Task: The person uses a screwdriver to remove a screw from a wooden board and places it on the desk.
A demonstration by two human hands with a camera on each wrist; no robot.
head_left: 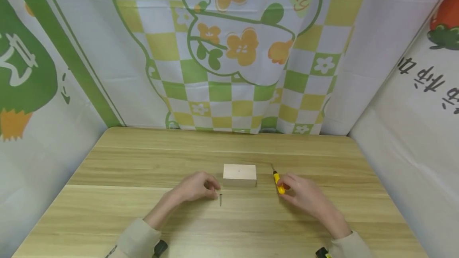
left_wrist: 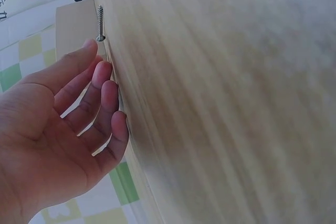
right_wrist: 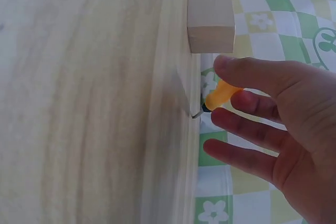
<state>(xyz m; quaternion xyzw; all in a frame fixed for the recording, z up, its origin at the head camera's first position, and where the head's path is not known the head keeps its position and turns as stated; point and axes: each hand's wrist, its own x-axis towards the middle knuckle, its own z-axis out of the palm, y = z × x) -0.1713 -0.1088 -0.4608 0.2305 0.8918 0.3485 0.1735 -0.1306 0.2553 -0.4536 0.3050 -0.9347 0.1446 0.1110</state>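
A yellow screwdriver (head_left: 277,181) with a black collar is pinched between the thumb and fingers of my right hand (head_left: 301,192). It is tilted, and its thin shaft slants down to the tabletop in the right wrist view. My left hand (head_left: 196,186) is beside a small metal screw (head_left: 220,199) on the table, fingers loosely bent and holding nothing. In the left wrist view, the thumb tip is close to the head of the screw (left_wrist: 100,24); whether they touch I cannot tell. Between the hands sits a pale wooden block (head_left: 239,172) with a small dark hole in its top.
The wood-grain table (head_left: 229,146) carries these things. A white curtain with green and yellow checks (head_left: 229,102) hangs behind it, and printed cloth walls (head_left: 32,158) stand at both sides.
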